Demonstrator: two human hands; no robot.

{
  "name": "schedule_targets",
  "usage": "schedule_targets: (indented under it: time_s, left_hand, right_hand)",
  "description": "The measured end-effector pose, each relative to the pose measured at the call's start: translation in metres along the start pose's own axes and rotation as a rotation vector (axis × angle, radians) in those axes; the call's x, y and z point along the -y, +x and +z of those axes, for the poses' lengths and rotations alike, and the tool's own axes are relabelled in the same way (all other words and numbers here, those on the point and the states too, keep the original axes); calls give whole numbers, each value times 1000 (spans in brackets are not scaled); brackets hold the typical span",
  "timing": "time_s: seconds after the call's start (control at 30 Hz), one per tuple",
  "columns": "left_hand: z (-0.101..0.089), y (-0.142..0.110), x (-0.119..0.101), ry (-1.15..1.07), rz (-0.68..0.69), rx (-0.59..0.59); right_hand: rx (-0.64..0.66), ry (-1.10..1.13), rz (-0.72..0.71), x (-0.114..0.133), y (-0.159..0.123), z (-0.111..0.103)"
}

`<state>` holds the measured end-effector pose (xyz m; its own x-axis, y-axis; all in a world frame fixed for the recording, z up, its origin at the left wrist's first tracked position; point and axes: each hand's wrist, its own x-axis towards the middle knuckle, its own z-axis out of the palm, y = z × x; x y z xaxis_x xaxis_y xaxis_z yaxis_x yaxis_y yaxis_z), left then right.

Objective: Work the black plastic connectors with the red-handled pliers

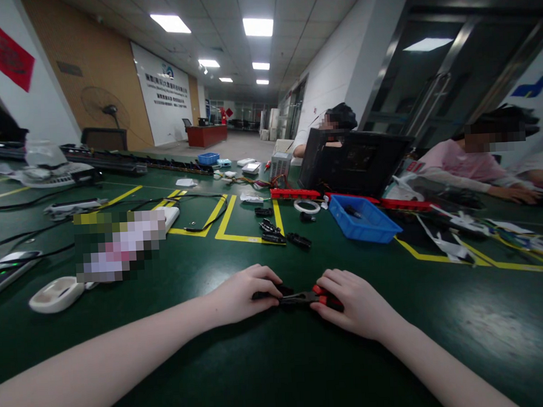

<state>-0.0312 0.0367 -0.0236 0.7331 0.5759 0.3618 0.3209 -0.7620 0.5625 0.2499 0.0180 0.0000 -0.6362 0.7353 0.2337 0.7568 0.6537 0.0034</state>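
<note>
My right hand (354,302) is closed round the red and black handles of a pair of pliers (306,297), whose jaws point left. In my left hand (253,294), the fingers pinch a small black part (260,295), mostly hidden under them. The tips of the pliers reach this part by my left fingertips; whether they grip it I cannot tell. Just beyond my hands, several black plastic pieces (272,232) lie on the green table (207,365). A blue bin (363,220) with a dark item inside stands past my right hand.
A roll of white tape (307,206) lies left of the bin, before a large black computer case (351,163). At left are a cream-coloured case (56,294), a phone (11,272) and black cables. Co-workers sit across the table and at right, near loose wires (519,236).
</note>
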Motion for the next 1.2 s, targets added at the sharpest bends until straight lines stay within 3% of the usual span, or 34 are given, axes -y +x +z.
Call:
schedule_targets:
  time_s: [0.33,0.73,1.2]
  left_hand:
    - [-1,0,-3,-7,-27,30]
    - [-1,1,-3,61,-12,61]
    - [-1,1,-2,52,8,62]
  right_hand:
    - [-168,-114,-71,-5,-1,-1]
    - [-226,3,10,-1,-2,2]
    - [-229,49,-8,7,-2,3]
